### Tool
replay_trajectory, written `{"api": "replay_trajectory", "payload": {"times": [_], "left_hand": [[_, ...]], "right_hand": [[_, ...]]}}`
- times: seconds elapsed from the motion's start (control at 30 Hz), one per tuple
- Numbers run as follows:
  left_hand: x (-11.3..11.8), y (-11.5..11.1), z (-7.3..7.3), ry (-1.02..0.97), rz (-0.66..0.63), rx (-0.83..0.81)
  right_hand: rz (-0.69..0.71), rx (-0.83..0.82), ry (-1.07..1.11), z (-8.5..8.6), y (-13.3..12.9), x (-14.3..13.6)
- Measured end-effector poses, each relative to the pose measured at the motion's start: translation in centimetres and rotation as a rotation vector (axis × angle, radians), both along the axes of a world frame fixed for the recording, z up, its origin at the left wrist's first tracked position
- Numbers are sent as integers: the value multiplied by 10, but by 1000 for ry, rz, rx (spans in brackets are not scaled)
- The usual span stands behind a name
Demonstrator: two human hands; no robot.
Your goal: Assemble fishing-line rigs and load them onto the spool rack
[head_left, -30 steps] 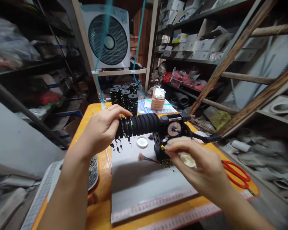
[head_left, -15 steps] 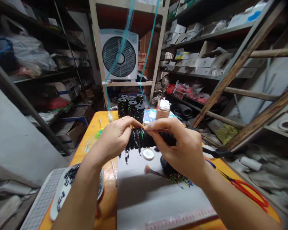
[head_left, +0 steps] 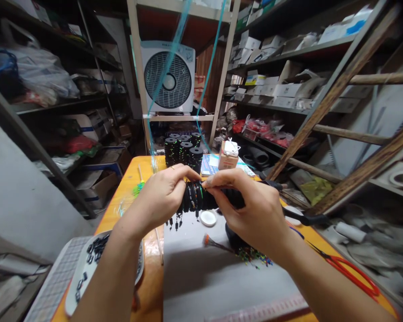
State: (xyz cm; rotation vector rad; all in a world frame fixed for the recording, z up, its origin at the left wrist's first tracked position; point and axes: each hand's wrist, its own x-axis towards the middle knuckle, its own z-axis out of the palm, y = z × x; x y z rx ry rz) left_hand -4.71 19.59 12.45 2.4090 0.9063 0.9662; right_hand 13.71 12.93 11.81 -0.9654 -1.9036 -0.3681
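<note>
A black roll [head_left: 192,199] is held level above the board, wound with dark cords and one green band. Small dark pieces [head_left: 177,222] dangle from its left part. My left hand [head_left: 156,197] is closed round the left end, its fingertips resting along the top. Beside them, my right hand [head_left: 251,203] pinches thumb and forefinger together at the roll's upper edge. Whatever lies in that pinch is too small to make out. The right hand covers much of the roll's right side. A dark rod with a black handle [head_left: 305,218] extends rightward behind this hand.
On the yellow table [head_left: 151,264] lie a white board [head_left: 191,286], a small white dish [head_left: 208,218], colourful pins [head_left: 253,258] and red-handled scissors [head_left: 352,268]. A tray [head_left: 72,286] of black clips stands left. Behind are upright black rolls [head_left: 195,156] and a box [head_left: 228,158].
My right fingers have curled in slightly and pinch a little lower at the roll's top. My left hand keeps its hold. The view has shifted slightly.
</note>
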Motion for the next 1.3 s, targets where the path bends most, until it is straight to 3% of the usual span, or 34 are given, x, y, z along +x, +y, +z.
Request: {"api": "replay_trajectory", "payload": {"times": [0.17, 0.4, 0.73, 1.03, 1.3], "left_hand": [[-1, 0, -1, -14, 29, -18], [-2, 0, 0, -35, -36, 36], [0, 0, -1, -49, -45, 14], [1, 0, -1, -46, -21, 29], [0, 0, 0, -28, -11, 44]], "right_hand": [[32, -28, -19, -3, 0, 4], [44, 2, -60, -5, 0, 6], [59, 113, -312, -9, 0, 11], [72, 382, -540, -6, -1, 4], [20, 347, -665, -20, -13, 14]]}}
